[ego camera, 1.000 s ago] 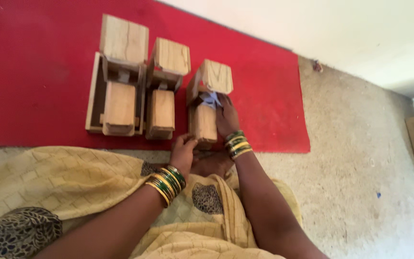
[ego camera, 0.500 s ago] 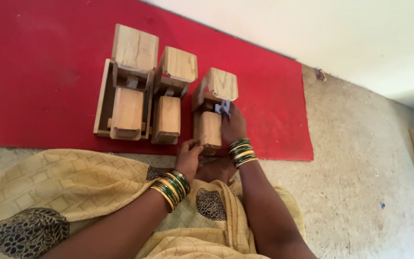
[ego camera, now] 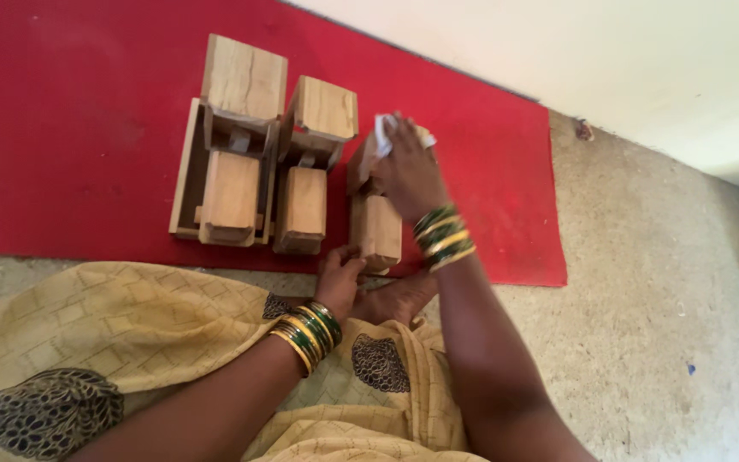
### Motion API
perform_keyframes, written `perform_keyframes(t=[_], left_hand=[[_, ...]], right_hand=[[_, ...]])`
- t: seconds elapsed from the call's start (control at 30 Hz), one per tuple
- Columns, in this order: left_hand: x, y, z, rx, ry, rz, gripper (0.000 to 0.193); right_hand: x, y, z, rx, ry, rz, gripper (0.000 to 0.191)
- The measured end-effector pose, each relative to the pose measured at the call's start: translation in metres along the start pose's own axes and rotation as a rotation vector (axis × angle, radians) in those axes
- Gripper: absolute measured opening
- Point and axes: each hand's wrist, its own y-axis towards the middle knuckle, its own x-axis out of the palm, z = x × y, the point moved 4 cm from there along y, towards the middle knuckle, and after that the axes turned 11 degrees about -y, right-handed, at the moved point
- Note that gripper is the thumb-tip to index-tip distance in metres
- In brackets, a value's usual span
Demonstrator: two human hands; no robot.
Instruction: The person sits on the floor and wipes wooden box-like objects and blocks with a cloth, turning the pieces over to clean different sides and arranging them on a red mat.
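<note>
Fingers (ego camera: pixel 397 161) of right hand (ego camera: pixel 410 181) clamped on cloth (ego camera: pixel 380 137), pressed it atop rightmost block (ego camera: pixel 376 231); curled left hand (ego camera: pixel 339 282) fingers together at its base. Left other blocks (ego camera: pixel 231 192) untouched.

red mat (ego camera: pixel 87 128); pale wood blocks (ego camera: pixel 241 171); white cloth (ego camera: pixel 384 135); green-gold bangles (ego camera: pixel 443 238).

Three wooden chairs stand on one red mat (ego camera: pixel 87 171): a large chair (ego camera: pixel 233 162), a middle chair (ego camera: pixel 311 162) and a small chair (ego camera: pixel 375 224). Two hands show, the left hand (ego camera: pixel 338 278) and the right hand (ego camera: pixel 408 175), with one white cloth (ego camera: pixel 381 137).
</note>
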Motion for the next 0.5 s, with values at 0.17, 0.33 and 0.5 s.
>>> perform_keyframes(t=[0.17,0.33,0.5], left_hand=[[0.007,-0.002,0.008,0.065,-0.026,-0.029,0.042],[0.010,0.002,0.006,0.093,-0.023,-0.006,0.041],[0.007,-0.001,-0.001,0.071,-0.088,-0.053,0.039]], right_hand=[[0.022,0.017,0.057,0.470,0.842,-0.054,0.032],[0.044,-0.033,0.044,0.886,1.605,0.199,0.043],[0.048,-0.103,0.002,0.801,0.937,-0.081,0.061]])
